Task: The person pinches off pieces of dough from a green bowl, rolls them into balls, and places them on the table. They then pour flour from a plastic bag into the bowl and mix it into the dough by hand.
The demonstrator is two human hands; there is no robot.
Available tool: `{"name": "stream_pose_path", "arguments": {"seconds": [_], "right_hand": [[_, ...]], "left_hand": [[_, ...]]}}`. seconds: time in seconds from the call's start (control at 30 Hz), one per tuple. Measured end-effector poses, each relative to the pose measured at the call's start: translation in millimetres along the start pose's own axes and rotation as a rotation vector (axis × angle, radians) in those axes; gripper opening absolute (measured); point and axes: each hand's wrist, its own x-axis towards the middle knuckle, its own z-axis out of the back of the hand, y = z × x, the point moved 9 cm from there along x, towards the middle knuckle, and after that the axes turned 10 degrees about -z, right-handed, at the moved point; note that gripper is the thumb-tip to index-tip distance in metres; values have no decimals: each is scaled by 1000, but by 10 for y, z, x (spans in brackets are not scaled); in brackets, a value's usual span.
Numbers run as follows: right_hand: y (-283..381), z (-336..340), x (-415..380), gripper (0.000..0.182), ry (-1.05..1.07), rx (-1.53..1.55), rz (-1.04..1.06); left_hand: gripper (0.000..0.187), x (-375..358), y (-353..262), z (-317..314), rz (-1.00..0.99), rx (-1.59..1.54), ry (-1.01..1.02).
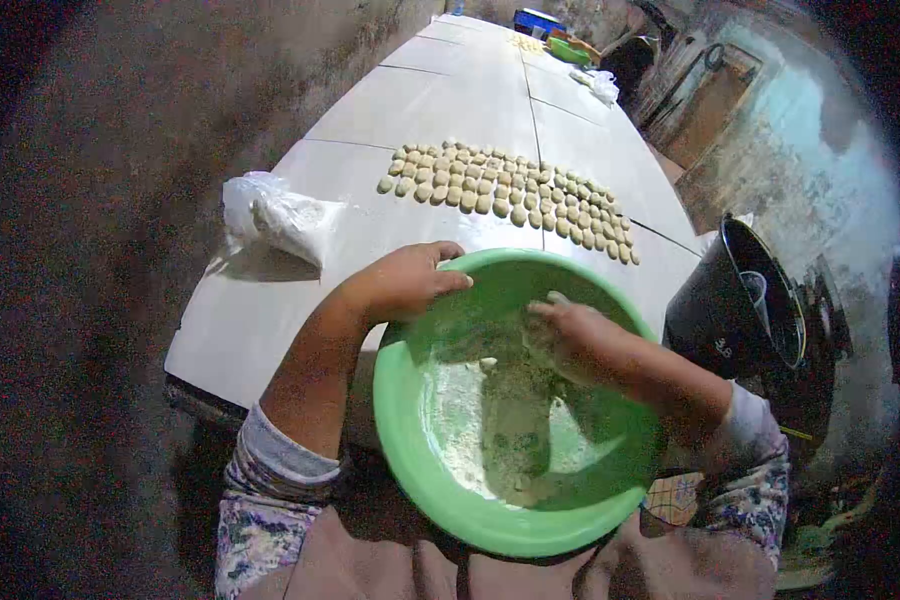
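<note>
A green plastic basin [400, 440] is tilted toward me, close to my body at the table's near end. My left hand [410, 280] grips its upper left rim, thumb on the rim and fingers bent over the outside. Inside the basin, my right hand [570, 335] is near the far right wall; motion blur and shadow hide whether it holds anything. White flour [460, 440] coats the basin's bottom, and a small pale dough scrap [487, 364] lies there. Beyond the basin, several rows of small oval dough pieces [500, 185] rest on the table.
The long white-tiled table [420, 100] stretches away from me. A plastic bag of white powder [280, 220] sits at its left edge. To the right stands a black bucket [715, 310]. At the far end are a blue box [537, 22] and another green basin [568, 52].
</note>
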Motion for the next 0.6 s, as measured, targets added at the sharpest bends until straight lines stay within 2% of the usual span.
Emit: {"name": "stream_pose_path", "arguments": {"seconds": [0.03, 0.07, 0.1, 0.17, 0.2, 0.27, 0.3, 0.37, 0.4, 0.47, 0.5, 0.57, 0.6], "right_hand": [[-70, -104, 61, 37, 43, -74, 53], [-176, -201, 175, 42, 75, 20, -5], [-113, -229, 164, 42, 76, 19, -3], [378, -289, -89, 43, 67, 16, 273], [546, -289, -196, 49, 204, 80, 77], [685, -477, -331, 48, 261, -80, 88], [792, -615, -429, 42, 446, -16, 14], [823, -947, -709, 30, 296, 95, 412], [855, -849, -719, 30, 298, 97, 414], [965, -683, -900, 27, 631, -189, 364], [1099, -265, -820, 28, 552, -149, 210], [901, -53, -541, 32, 361, 33, 182], [768, -3, -355, 37, 223, -48, 150]], "left_hand": [[53, 12, -119, 13, -116, 114, -1], [52, 62, 190, -62, 88, -175, -48], [52, 59, 171, -50, 89, -174, -51], [51, -6, 45, -48, 95, -167, -17], [50, -68, -65, -21, 133, -200, -31], [50, -39, -4, -43, 124, -190, -30], [50, -31, 13, -37, 115, -179, -31], [49, -28, 10, -7, 114, -163, -27], [49, -31, 14, 13, 131, -141, -37], [49, -48, -25, 74, 130, -88, -54], [49, -48, -17, 81, 131, -91, -54], [48, -48, -26, 80, 105, -99, -41], [48, -15, -9, 105, 55, 25, -87]]}}
